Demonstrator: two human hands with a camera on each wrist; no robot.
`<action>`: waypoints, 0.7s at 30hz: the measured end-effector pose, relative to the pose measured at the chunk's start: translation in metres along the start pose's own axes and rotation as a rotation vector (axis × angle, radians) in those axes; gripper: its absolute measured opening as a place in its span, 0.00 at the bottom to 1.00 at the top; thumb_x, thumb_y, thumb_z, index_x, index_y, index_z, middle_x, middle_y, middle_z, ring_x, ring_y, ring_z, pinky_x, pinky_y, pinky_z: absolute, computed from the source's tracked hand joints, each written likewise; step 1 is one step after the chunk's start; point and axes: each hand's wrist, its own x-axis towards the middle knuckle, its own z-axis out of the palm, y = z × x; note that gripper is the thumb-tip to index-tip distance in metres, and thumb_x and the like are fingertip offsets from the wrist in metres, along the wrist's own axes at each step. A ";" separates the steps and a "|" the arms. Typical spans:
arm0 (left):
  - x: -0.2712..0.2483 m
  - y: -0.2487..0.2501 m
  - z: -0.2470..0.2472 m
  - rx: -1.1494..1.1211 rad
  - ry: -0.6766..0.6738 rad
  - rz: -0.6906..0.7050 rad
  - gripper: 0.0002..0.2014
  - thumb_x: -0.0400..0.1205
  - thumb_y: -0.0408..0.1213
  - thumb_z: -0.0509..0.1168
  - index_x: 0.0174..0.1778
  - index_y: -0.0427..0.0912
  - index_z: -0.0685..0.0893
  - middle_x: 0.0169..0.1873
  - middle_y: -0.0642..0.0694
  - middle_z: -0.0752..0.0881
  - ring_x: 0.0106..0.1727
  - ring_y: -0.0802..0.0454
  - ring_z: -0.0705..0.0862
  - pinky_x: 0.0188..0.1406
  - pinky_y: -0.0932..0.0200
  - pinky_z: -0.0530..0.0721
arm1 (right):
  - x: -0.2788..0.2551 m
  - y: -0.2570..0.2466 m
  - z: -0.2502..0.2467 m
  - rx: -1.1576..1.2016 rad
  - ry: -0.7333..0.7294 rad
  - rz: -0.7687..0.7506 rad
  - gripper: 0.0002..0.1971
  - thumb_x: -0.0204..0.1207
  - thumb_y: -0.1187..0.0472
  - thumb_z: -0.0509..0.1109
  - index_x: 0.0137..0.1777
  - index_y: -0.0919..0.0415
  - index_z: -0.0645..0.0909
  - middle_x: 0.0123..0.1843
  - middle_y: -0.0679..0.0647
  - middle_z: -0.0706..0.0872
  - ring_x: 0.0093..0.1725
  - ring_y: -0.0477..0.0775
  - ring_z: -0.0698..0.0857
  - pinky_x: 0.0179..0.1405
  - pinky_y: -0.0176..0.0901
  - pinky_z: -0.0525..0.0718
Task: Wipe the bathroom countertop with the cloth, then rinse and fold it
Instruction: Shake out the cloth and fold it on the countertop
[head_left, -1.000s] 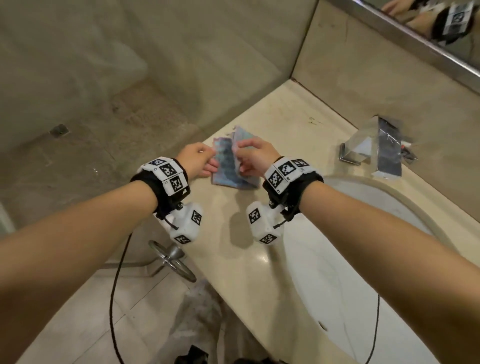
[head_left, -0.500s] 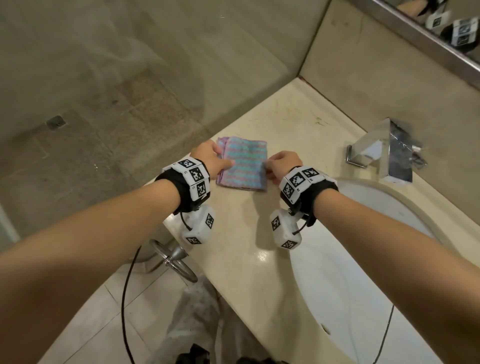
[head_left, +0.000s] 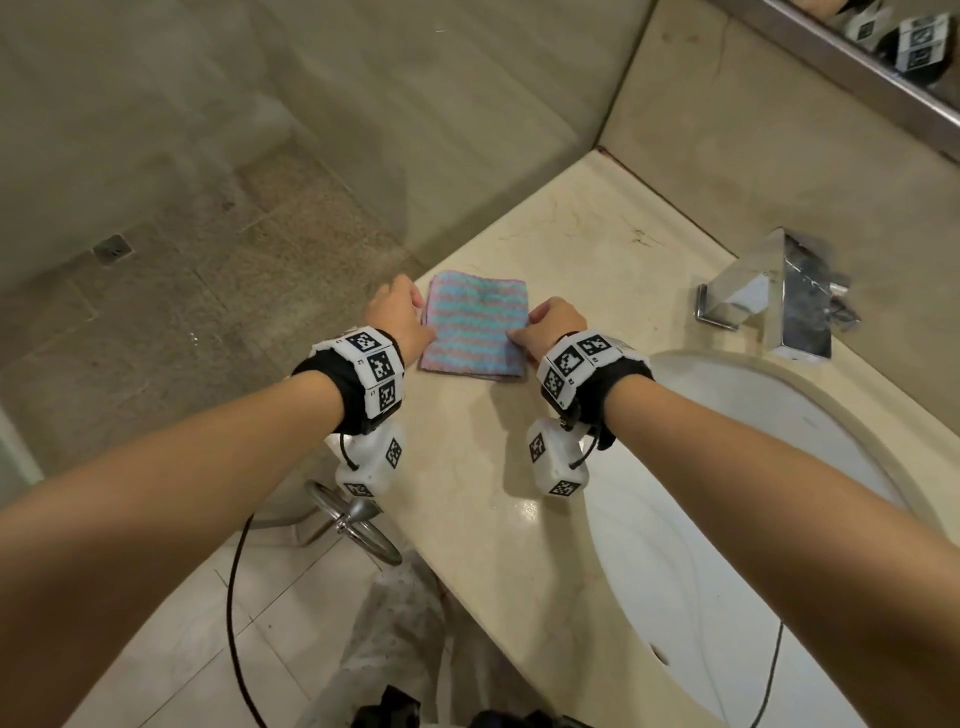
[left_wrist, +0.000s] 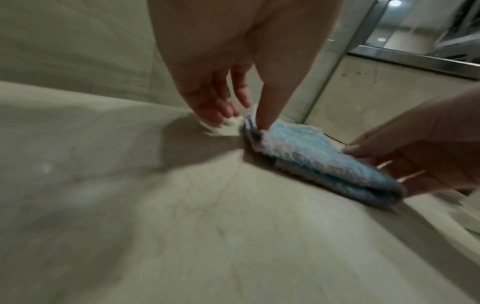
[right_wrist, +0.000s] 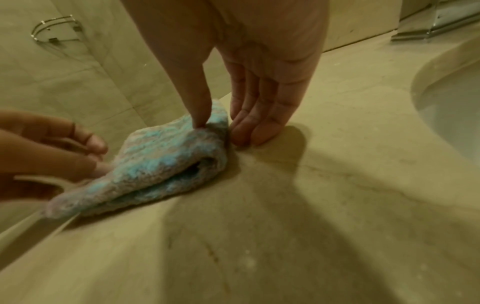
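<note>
A blue-and-pink striped cloth lies folded into a flat square on the beige countertop, left of the basin. My left hand is at its left edge. In the left wrist view the thumb rests on the cloth edge while the straight fingers touch the counter beside it. My right hand is at the right edge. Its thumb presses down on the cloth, and its straight fingers stand on the counter against the fold.
A white oval sink lies to the right, with a chrome faucet behind it. A mirror runs along the back wall. A chrome towel ring hangs under the counter's left edge, beside a glass shower partition.
One second ago both hands held the cloth up, folding it. It now lies flat and square on the counter, and the hands have drawn apart to its side edges.
</note>
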 end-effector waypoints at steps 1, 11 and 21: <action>-0.001 0.001 0.001 0.022 0.029 0.061 0.12 0.73 0.30 0.70 0.49 0.41 0.76 0.54 0.38 0.80 0.58 0.39 0.78 0.58 0.52 0.75 | -0.001 -0.001 -0.002 -0.027 -0.009 -0.012 0.09 0.74 0.61 0.71 0.37 0.59 0.74 0.60 0.64 0.86 0.45 0.55 0.80 0.58 0.52 0.84; 0.006 0.006 0.017 0.342 -0.294 0.493 0.34 0.79 0.40 0.66 0.80 0.39 0.60 0.80 0.39 0.59 0.82 0.42 0.56 0.81 0.54 0.52 | 0.007 -0.007 0.008 0.306 0.011 0.026 0.13 0.73 0.67 0.63 0.30 0.54 0.68 0.41 0.60 0.81 0.43 0.61 0.82 0.44 0.53 0.83; 0.019 0.070 -0.015 -0.322 -0.274 0.206 0.29 0.85 0.46 0.57 0.80 0.40 0.58 0.66 0.40 0.76 0.61 0.45 0.79 0.60 0.63 0.74 | -0.023 -0.040 -0.078 0.771 -0.030 -0.103 0.14 0.74 0.75 0.60 0.33 0.57 0.70 0.37 0.57 0.75 0.35 0.56 0.78 0.27 0.42 0.82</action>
